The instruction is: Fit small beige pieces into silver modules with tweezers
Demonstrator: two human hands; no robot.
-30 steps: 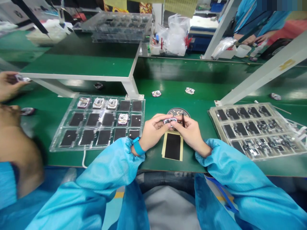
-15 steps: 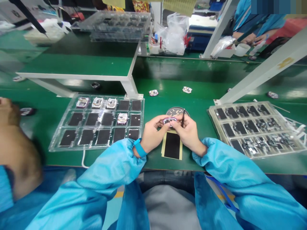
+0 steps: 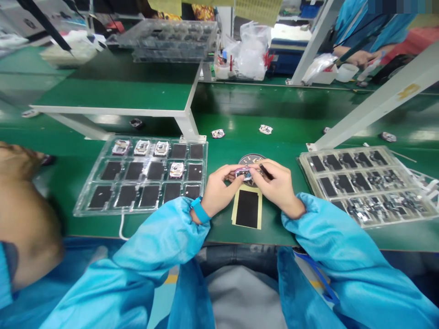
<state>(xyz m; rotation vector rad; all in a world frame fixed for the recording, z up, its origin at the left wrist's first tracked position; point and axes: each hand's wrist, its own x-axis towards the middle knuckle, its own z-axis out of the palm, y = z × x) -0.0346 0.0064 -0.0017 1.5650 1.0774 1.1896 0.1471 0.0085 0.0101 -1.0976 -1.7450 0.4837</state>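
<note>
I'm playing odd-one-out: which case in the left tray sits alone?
The middle-row case, fourth from left; the other three share the back row.

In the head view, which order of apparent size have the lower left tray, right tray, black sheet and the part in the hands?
1. Lower left tray and right tray: too alike to rank
2. Black sheet
3. Held part, partly covered
</note>
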